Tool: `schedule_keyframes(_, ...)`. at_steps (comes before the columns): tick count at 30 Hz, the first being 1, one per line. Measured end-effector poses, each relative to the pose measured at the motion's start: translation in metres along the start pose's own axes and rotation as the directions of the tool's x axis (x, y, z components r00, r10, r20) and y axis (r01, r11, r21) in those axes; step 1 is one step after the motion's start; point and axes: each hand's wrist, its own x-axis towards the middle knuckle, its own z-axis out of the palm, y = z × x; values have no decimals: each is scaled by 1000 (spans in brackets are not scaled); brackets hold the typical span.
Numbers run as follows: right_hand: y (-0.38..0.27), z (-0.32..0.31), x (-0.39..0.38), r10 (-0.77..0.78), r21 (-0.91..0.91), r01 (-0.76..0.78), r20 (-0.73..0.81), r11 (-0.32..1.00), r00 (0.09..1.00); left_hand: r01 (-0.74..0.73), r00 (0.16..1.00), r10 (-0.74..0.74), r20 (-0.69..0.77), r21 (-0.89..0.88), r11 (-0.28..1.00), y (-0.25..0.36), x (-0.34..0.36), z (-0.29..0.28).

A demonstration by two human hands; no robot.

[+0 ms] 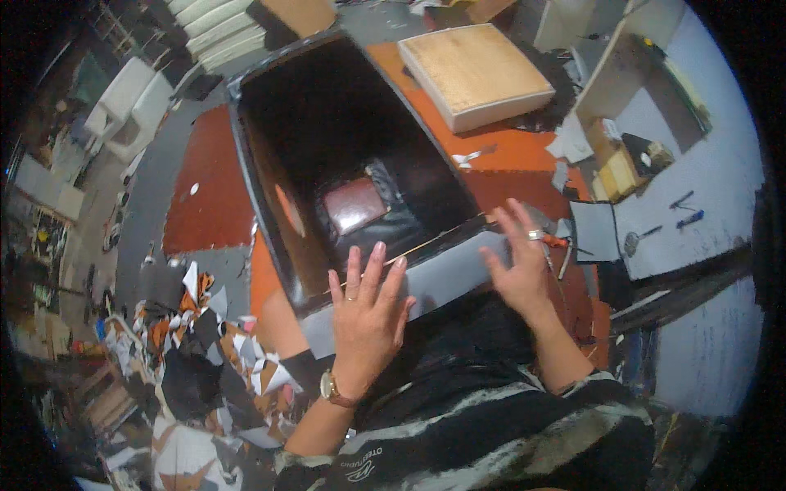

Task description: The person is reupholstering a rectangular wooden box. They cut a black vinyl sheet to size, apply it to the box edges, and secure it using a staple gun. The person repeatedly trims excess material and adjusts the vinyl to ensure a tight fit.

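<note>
A long black open box (438, 151) lies in front of me, its dark inside facing up. Along its near edge runs a smooth light grey strip (449, 274). My left hand (364, 315), with a watch on the wrist, rests with fingers stretched over the left part of this strip. My right hand (521, 270), wearing a ring, is spread at the strip's right end; whether it touches cannot be told. Neither hand grips anything. Inside the box, a shiny dark red panel (356, 204) shows near the bottom.
A screwdriver (557, 242) with a red handle lies right of my right hand. Beyond the box is a padded square block (479, 69) with a wooden top. A white work surface (712, 180) with small tools stands at right. Scraps (266, 372) are heaped at lower left.
</note>
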Motion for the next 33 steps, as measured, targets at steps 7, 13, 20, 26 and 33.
schedule_keyframes(7,11,17,-17,-227,-122,262,242,957,943,-37,997,20,77,225,974,-4,-18,31)
schedule_keyframes(13,51,54,-42,-247,-76,247,14,966,969,45,999,-49,19,173,984,12,-15,45)
schedule_keyframes(20,51,69,-40,-307,-85,301,-72,950,949,68,993,-42,-107,256,964,5,-18,58)
schedule_keyframes(26,49,67,-39,-309,-72,302,-128,951,942,76,992,-43,-117,294,953,1,-18,64)
schedule_keyframes(33,50,68,-32,-275,46,277,-41,960,961,201,979,-192,72,-156,967,-13,0,15)
